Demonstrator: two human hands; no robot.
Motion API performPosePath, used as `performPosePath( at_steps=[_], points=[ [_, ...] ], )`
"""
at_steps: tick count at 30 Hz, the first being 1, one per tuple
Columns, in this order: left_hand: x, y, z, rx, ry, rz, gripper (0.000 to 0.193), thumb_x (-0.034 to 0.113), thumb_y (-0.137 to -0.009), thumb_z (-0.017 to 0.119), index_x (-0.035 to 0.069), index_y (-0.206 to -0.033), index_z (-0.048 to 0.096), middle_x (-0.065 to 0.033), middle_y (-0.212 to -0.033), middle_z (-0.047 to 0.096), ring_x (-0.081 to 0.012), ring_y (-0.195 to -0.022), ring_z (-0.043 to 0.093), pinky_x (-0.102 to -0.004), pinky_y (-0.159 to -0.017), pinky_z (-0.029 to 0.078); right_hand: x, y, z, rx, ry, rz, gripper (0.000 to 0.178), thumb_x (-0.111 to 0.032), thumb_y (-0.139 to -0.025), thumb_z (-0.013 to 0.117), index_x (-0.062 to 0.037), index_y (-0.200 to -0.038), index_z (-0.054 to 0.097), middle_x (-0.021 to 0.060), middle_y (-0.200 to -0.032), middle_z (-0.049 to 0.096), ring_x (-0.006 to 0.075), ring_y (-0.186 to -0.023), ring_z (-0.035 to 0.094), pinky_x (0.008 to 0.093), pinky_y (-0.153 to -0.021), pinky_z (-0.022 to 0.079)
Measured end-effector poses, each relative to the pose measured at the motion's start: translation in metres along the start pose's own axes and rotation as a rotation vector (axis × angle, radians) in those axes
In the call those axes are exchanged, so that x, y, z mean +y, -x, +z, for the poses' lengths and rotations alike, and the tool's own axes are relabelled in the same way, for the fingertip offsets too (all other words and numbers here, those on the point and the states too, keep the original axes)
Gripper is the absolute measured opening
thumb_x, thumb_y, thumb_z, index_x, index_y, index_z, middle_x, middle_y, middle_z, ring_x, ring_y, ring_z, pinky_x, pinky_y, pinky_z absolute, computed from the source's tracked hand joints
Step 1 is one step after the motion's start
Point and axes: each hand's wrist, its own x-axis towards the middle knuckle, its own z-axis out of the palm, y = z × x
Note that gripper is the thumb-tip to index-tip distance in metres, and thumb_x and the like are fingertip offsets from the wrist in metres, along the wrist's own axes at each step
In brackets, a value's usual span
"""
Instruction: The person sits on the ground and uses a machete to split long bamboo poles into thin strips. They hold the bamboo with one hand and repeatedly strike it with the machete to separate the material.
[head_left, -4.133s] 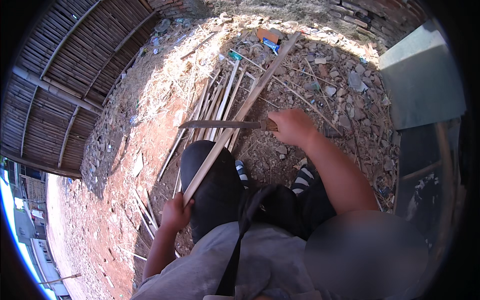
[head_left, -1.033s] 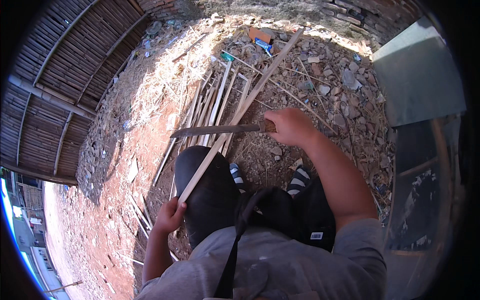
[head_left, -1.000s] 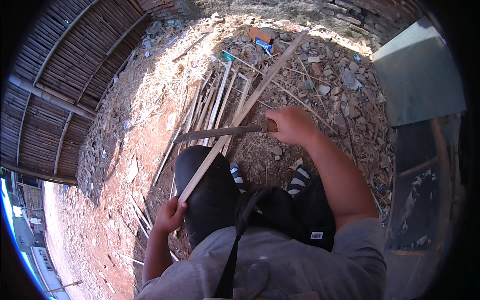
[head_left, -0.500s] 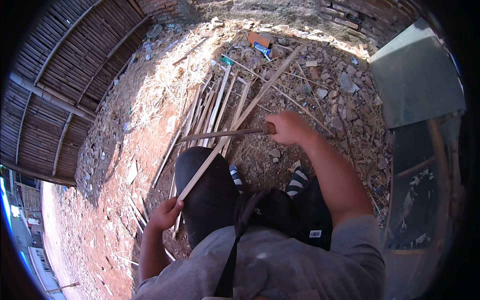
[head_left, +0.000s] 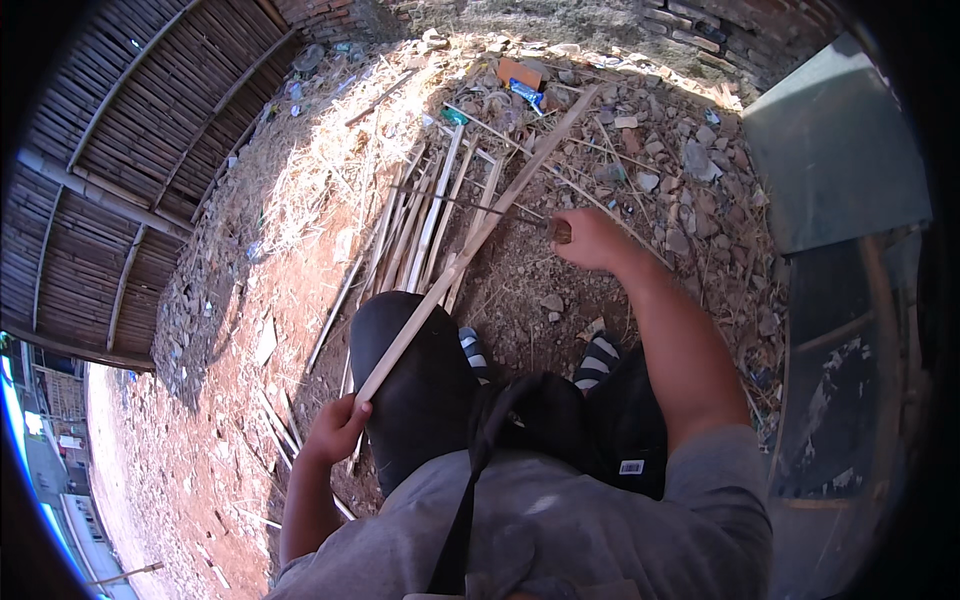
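Observation:
My left hand (head_left: 338, 428) is closed around the near end of a long pale bamboo slat (head_left: 420, 317). The slat lies over my bent left knee (head_left: 395, 350) and runs up and away to the right, toward the rubble. My right hand (head_left: 592, 240) grips the wooden handle of a machete (head_left: 470, 205), right of the slat. Its long dark blade points left, seen nearly edge-on, and passes across the slat's middle stretch in the picture. Whether blade and slat touch, I cannot tell.
More slats (head_left: 432, 215) lie in a loose bundle beyond my left knee. Stones and broken brick (head_left: 690, 190) cover the ground on the right, beside a grey sheet panel (head_left: 830, 150). A bamboo-slatted wall (head_left: 130, 130) stands at left; a brick wall (head_left: 690, 35) closes the back.
My right hand has moved slightly up and right. The machete blade has swung farther up and turned from showing its side to nearly edge-on. My left hand and the slat have barely shifted.

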Motion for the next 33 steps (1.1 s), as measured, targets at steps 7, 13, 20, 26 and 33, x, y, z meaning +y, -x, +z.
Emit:
performPosePath(
  at_steps=[7, 13, 20, 26, 33],
  points=[
    [0.009, 0.002, 0.009, 0.119, -0.139, 0.02, 0.052, 0.048, -0.099, 0.056, -0.001, -0.08, 0.058, -0.0212, -0.066, 0.061, -0.0393, -0.067, 0.064, -0.0466, -0.062, 0.047, -0.009, 0.007, -0.004, 0.072, 0.01, 0.097, 0.037, -0.017, -0.077, 0.068, -0.0049, -0.111, 0.068, 0.0203, -0.101, 0.071, 0.0398, -0.095, 0.067, 0.0476, -0.083, 0.054],
    [0.015, 0.009, 0.009, 0.155, -0.252, 0.013, 0.051, 0.047, -0.098, 0.057, 0.0, -0.078, 0.056, -0.0225, -0.065, 0.059, -0.044, -0.067, 0.063, -0.0499, -0.062, 0.046, -0.027, 0.006, -0.007, -0.08, 0.183, -0.042, 0.033, -0.014, -0.077, 0.067, -0.0051, -0.108, 0.068, 0.0197, -0.094, 0.07, 0.0395, -0.089, 0.067, 0.0501, -0.078, 0.053],
    [0.011, 0.004, 0.01, 0.172, -0.258, 0.035, 0.05, 0.047, -0.098, 0.057, 0.001, -0.079, 0.054, -0.0237, -0.065, 0.059, -0.0468, -0.069, 0.062, -0.0533, -0.062, 0.046, 0.007, 0.004, -0.016, 0.131, 0.11, 0.147, 0.031, -0.017, -0.079, 0.068, -0.0042, -0.107, 0.067, 0.0213, -0.092, 0.07, 0.0391, -0.086, 0.068, 0.0493, -0.077, 0.053],
    [0.002, 0.004, 0.018, 0.22, -0.345, 0.062, 0.049, 0.049, -0.097, 0.056, 0.003, -0.08, 0.053, -0.0228, -0.065, 0.061, -0.0467, -0.067, 0.063, -0.0562, -0.062, 0.046, -0.05, 0.016, -0.012, -0.104, 0.245, -0.137, 0.03, -0.016, -0.079, 0.07, -0.0043, -0.106, 0.067, 0.0214, -0.091, 0.07, 0.0393, -0.085, 0.068, 0.0488, -0.077, 0.053],
    [0.022, 0.009, 0.014, 0.242, -0.474, 0.002, 0.046, 0.048, -0.097, 0.056, 0.004, -0.084, 0.052, -0.0217, -0.065, 0.062, -0.0457, -0.068, 0.065, -0.0564, -0.064, 0.05, 0.018, 0.0, -0.012, 0.127, 0.013, 0.133, 0.03, -0.02, -0.08, 0.072, -0.0033, -0.103, 0.066, 0.0201, -0.09, 0.07, 0.0389, -0.087, 0.068, 0.0481, -0.076, 0.054]
  ],
)
